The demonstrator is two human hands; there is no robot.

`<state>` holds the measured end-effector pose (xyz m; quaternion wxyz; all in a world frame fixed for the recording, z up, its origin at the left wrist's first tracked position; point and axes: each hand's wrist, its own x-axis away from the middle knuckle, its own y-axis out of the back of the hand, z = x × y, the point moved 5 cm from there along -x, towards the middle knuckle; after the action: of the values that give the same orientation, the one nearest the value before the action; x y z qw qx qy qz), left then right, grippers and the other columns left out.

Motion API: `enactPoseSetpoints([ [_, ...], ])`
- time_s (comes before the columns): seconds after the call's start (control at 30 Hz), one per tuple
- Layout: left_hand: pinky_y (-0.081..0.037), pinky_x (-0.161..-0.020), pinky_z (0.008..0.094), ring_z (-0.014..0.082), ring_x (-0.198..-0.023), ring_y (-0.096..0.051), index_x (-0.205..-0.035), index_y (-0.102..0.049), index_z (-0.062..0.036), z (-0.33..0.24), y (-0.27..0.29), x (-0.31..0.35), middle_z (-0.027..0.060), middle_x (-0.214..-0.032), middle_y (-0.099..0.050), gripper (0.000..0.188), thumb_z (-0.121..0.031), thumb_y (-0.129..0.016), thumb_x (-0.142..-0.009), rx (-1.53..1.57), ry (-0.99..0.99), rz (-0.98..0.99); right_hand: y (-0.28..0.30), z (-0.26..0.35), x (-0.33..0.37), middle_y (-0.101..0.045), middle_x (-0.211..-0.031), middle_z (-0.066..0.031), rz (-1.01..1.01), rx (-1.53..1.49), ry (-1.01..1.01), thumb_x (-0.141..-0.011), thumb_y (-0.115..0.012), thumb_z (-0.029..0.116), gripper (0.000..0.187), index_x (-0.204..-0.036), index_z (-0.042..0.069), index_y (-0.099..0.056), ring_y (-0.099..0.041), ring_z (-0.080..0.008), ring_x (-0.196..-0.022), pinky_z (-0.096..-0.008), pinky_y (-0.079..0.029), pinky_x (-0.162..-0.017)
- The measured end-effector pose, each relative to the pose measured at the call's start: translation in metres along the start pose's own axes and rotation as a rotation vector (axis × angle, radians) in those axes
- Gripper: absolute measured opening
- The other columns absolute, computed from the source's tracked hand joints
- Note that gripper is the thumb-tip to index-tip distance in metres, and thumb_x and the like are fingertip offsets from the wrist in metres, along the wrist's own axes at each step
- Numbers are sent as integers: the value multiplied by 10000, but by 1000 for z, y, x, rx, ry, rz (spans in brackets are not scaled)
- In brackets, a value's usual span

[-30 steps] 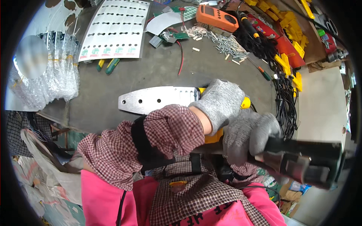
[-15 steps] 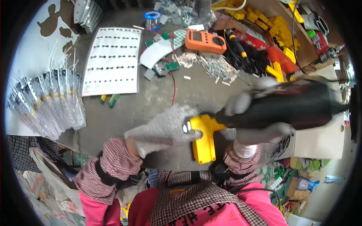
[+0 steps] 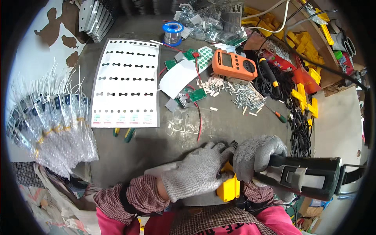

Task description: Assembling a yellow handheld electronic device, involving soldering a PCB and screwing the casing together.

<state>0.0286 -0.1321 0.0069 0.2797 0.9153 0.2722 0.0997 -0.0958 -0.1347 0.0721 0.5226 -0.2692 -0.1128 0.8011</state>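
Both my hands wear grey knit gloves and meet over the near edge of the table. My left hand (image 3: 199, 172) is closed around a yellow plastic casing (image 3: 228, 190), covering its upper part. Just to the right, my right hand (image 3: 258, 158) grips a black power tool (image 3: 307, 178) with grey trim, its body pointing off to the right. The tool's front end is hidden behind my fingers, close to the casing; whether they touch I cannot tell.
An orange multimeter (image 3: 234, 64) sits beyond a pile of screws (image 3: 246, 94). Green circuit boards (image 3: 197, 94), a white sheet of black stickers (image 3: 125, 82) and a solder spool (image 3: 172, 34) lie further left. Bundled clear-wrapped parts (image 3: 58, 125) are at far left, black cables (image 3: 299, 133) at right.
The black power tool, blurred and higher before, has come down and turned so its grey-trimmed side shows. My right hand is now beside my left. The whole view has shifted.
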Motion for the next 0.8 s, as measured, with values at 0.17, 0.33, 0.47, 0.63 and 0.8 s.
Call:
enactPoseSetpoints([
  [0.17,-479,-1025,463,409,-1272,-489,-1465,-357,19,-7,2,2,273,-1369,-474,768,-349,-674,-871,-33,63,45,-13,0,20,-669,-743,-116,-183,189,86,-810,-719,32,62,-846,19,-671,-669,-227,-706,-386,-536,-700],
  [0.33,-468,-1015,485,413,-1204,-548,-1389,-490,-21,9,-18,5,224,-1307,-549,666,-369,-700,-861,295,-20,-128,44,-13,107,-575,-1189,-197,-740,-147,332,-898,-677,457,659,-1342,29,-443,-608,-290,-1009,-493,-503,-836],
  [0.47,-508,-891,470,355,-1064,-594,-1272,-583,-47,-26,-18,-2,171,-1172,-587,559,-396,-693,-850,-135,-140,-122,-9,85,33,-567,-1363,-152,-18,-77,367,-901,-670,501,758,-1488,144,-352,-553,-341,-1199,-618,-357,-1069],
  [0.63,-517,-864,497,369,-1005,-610,-1141,-604,-50,-49,-34,-34,201,-1044,-604,459,-367,-719,-829,-319,-13,-106,72,77,106,-444,-1476,-118,-356,-377,491,-927,-679,265,606,-1457,128,-419,-521,-258,-1154,-648,-148,-1192],
  [0.8,-486,-914,501,397,-1063,-589,-1233,-577,-40,-51,-31,-22,199,-1110,-613,539,-326,-731,-803,-258,28,-206,122,43,154,-528,-943,-7,-542,-796,642,-939,-681,244,302,-1167,100,-546,-530,-154,-888,-433,-382,-999],
])
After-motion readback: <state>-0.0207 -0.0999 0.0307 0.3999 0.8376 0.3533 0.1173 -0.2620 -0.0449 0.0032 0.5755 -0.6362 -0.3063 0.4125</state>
